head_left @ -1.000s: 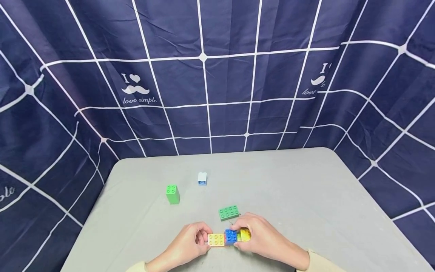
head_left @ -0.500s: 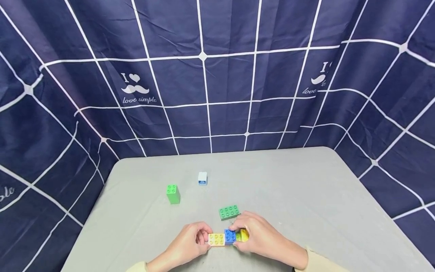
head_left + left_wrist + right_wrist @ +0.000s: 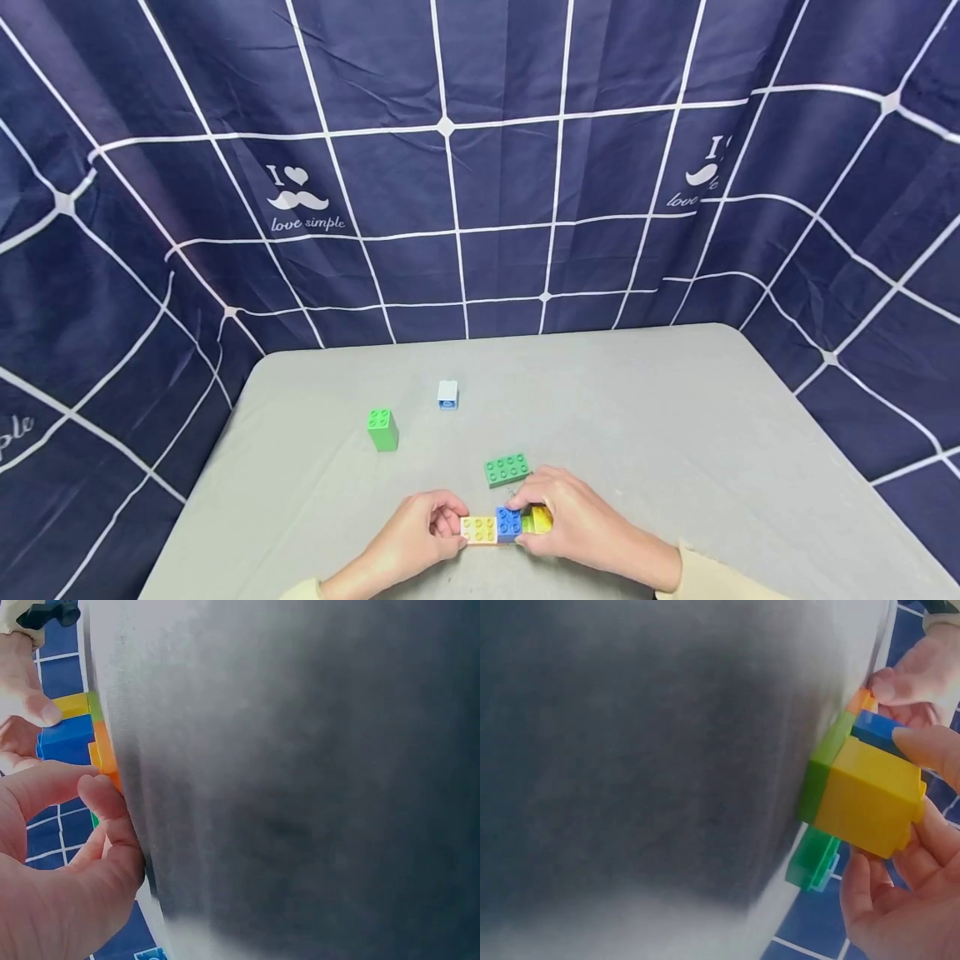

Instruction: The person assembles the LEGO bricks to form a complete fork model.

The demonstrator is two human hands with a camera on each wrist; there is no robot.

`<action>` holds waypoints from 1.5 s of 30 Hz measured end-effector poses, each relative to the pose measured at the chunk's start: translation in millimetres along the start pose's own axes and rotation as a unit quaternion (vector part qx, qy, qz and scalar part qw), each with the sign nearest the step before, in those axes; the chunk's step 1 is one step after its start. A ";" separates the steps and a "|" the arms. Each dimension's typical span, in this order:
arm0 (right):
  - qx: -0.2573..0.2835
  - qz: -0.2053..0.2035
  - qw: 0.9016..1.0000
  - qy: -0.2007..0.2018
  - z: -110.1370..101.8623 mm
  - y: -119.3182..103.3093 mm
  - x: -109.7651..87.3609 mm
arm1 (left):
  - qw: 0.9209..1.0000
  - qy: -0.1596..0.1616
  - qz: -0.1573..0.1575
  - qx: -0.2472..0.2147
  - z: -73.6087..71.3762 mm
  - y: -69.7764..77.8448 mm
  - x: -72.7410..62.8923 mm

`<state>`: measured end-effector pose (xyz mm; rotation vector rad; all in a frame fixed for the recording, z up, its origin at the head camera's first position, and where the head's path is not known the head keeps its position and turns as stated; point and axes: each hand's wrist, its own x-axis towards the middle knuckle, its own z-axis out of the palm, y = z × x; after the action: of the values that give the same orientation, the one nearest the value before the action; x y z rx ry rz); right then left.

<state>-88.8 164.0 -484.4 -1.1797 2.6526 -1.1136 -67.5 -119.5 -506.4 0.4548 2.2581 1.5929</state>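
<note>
In the head view, a low row of toy building bricks lies near the table's front. My left hand (image 3: 420,533) pinches the left end of an orange brick (image 3: 106,746), whose studded top looks pale yellow from above. To its right a blue brick (image 3: 508,524) sits on the row, between the thumb and fingers of my right hand (image 3: 581,527). Beyond the blue one, a tall yellow brick (image 3: 870,799) stands on a light-green brick (image 3: 821,776). The right palm partly covers the yellow brick from above.
A dark green eight-stud brick (image 3: 507,470) lies just behind the right fingers. Farther back on the grey table (image 3: 637,400) stand a tall bright green brick (image 3: 383,430) and a small white-and-blue brick (image 3: 447,395). A navy grid curtain (image 3: 502,183) surrounds the table's back and sides.
The right hand and blue brick have shifted very slightly left, toward the left hand. The left hand's hold and the loose bricks look unchanged.
</note>
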 end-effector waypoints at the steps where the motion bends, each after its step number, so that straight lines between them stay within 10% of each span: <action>1: 0.001 0.000 1.000 0.000 0.4 0.0 0.4 | 1.000 0.000 -0.003 -0.001 -0.9 -0.1 -0.1; 20: 0.035 0.061 0.997 -0.021 -1.1 -1.3 -2.2 | 0.998 0.051 -0.037 -0.023 -19.0 2.8 1.9; 45: 0.020 0.062 0.997 -0.031 -1.7 -5.0 0.4 | 0.980 0.184 -0.072 -0.040 -32.5 18.1 51.2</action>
<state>-86.4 162.5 -479.9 -1.0106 2.6046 -1.0854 -126.5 -118.1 -483.7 -0.0300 2.4064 1.8040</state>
